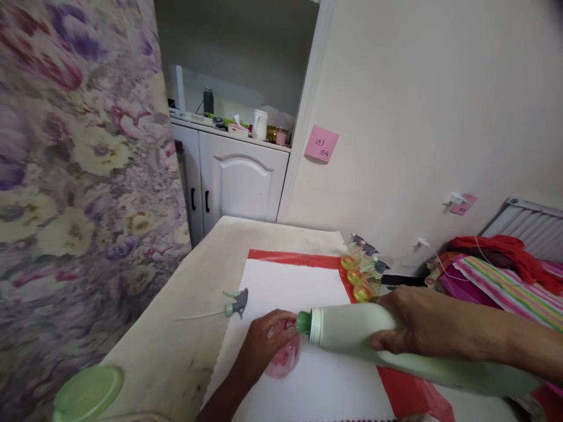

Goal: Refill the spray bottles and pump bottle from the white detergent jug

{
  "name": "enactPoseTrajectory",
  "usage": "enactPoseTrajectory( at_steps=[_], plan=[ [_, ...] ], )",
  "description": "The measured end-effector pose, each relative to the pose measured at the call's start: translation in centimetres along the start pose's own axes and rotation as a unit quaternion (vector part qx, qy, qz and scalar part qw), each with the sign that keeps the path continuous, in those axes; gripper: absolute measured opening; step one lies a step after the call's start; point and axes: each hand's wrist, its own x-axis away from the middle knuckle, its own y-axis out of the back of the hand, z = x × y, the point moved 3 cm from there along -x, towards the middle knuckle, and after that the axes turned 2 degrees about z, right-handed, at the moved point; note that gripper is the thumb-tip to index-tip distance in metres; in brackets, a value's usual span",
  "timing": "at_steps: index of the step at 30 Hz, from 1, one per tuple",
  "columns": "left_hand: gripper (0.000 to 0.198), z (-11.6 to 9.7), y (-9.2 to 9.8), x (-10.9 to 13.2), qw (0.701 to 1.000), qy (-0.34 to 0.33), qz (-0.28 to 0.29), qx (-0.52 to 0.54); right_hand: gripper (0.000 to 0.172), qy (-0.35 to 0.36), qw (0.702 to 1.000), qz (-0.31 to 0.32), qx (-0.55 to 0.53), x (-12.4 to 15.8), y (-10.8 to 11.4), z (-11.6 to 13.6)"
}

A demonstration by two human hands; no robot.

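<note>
My left hand (268, 337) is wrapped round the neck of a clear pink bottle (284, 360) standing on a white sheet (303, 281). My right hand (404, 322) grips a large pale green jug-like bottle (352, 328) tipped on its side. Its green spout (303, 322) points left and meets the mouth of the pink bottle, close to my left fingers. Whether liquid is flowing cannot be made out. A grey and green spray trigger head (236, 303) with a thin tube lies to the left of the sheet's middle.
Several spray bottles with yellow liquid (365, 287) stand at the sheet's right back edge. A green cap (90, 392) is at the table's front left. Red plastic (409, 392) lies under the sheet. A floral curtain (88, 176) hangs at left; a wall (417, 117) rises behind.
</note>
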Motion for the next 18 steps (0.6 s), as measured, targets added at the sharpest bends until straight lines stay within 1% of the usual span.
enactPoseTrajectory(
  at_steps=[3, 7, 12, 18],
  plan=[
    [0.016, -0.03, -0.02, -0.03, 1.0, 0.003, 0.0, -0.001, 0.026, 0.005, 1.0, -0.004, -0.008, -0.01, -0.01, 0.02],
    [0.017, 0.02, -0.02, -0.1, 1.0, 0.002, -0.002, 0.0, 0.028, -0.014, 1.0, 0.007, 0.001, 0.05, 0.06, 0.25],
    [0.017, 0.15, 0.03, -0.1, 1.0, -0.003, -0.004, 0.005, 0.022, 0.0, 1.0, 0.002, -0.013, 0.11, 0.17, 0.56],
    [0.017, 0.38, 0.06, -0.09, 1.0, -0.001, -0.003, 0.012, 0.023, 0.011, 1.0, -0.012, -0.006, -0.18, -0.15, 0.21]
  ],
)
